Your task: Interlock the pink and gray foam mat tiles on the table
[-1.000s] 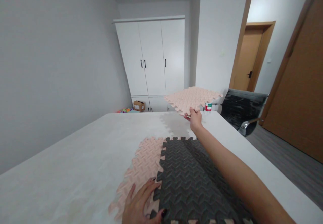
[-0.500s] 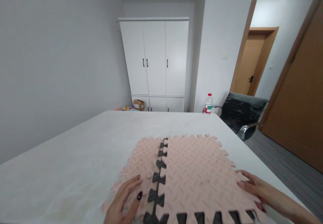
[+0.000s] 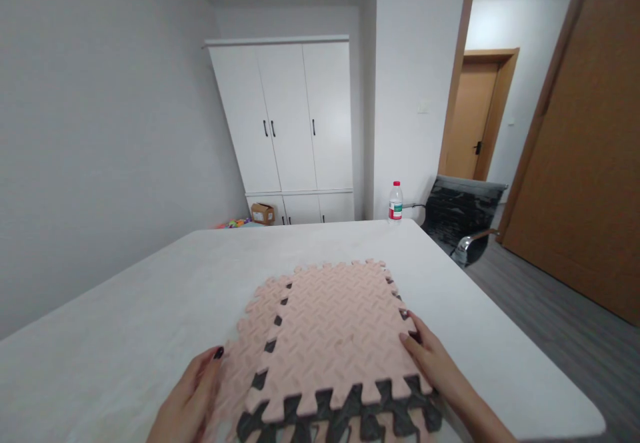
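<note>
A pink foam mat tile (image 3: pixel 340 330) with jigsaw edges and a raised pattern lies on top of a stack. Dark grey or black foam (image 3: pixel 370 428) shows beneath it along the near edge and through the notches on the left. A lower pink foam tile (image 3: pixel 250 353) sticks out at the left. My right hand (image 3: pixel 425 350) grips the top tile's right edge, thumb above and some fingers hidden below. At the lower tile's left edge, my left hand (image 3: pixel 193 390) is curled with its fingers pressed against the rim; its underside is hidden.
The stack rests on a white table (image 3: pixel 150 310). A plastic bottle with a red cap (image 3: pixel 395 203) stands at the far right corner. Beyond are a black chair (image 3: pixel 463 213), a white cabinet (image 3: pixel 285 116), a cardboard box (image 3: pixel 263 213) and a wooden door (image 3: pixel 575 150).
The top pink tile has shifted left with my right hand, covering more of the dark strip. My left hand has moved from lying on the lower tile to its left edge. The view turned right.
</note>
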A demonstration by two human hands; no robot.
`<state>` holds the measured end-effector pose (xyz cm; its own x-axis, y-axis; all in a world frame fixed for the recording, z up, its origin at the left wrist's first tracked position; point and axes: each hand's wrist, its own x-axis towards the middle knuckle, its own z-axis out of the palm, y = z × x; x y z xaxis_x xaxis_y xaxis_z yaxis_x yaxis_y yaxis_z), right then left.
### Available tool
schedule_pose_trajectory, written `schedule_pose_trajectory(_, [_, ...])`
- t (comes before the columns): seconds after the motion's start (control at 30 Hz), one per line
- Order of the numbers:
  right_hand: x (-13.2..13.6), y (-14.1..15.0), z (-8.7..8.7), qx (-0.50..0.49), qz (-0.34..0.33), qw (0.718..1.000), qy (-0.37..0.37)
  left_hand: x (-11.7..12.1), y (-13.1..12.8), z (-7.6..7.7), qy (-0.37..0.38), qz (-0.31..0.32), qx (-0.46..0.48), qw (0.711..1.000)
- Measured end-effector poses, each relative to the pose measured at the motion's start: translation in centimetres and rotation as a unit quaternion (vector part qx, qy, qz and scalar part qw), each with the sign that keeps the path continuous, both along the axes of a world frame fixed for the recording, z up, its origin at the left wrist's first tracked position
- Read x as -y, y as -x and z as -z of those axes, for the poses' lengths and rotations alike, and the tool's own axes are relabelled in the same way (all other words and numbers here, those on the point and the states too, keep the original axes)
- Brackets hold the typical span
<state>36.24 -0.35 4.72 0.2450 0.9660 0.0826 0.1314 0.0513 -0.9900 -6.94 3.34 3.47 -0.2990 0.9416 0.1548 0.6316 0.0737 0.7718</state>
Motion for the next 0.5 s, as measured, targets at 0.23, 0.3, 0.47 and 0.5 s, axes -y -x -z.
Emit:
schedule_pose_trajectory(0.23, [-1.7, 7.6, 0.7, -0.048, -0.14, 0.987, -0.059, -0.8, 0.4, -2.5, 0.033, 0.032, -0.093, 0.995])
schedule_pose_trajectory(0.3, [-1.5, 8.4, 0.7, 0.009, -0.158, 0.986, -0.059, -0.6, -1.4, -3.3, -0.02, 0.046, -0.177, 0.983])
schedule_pose_trajectory(0.47, [1.2, 3.6, 0.5, 0.145, -0.032, 0.984, -0.101, 2.6, -11.6, -4.8, -0.14, 0.098, -0.362, 0.916])
schedule_pose_trajectory(0.5, [2.0, 1.5, 0.6, 0.167, 0.016, 0.979, -0.115, 3.3, -13.8, -4.8, -0.141, 0.159, -0.37, 0.904])
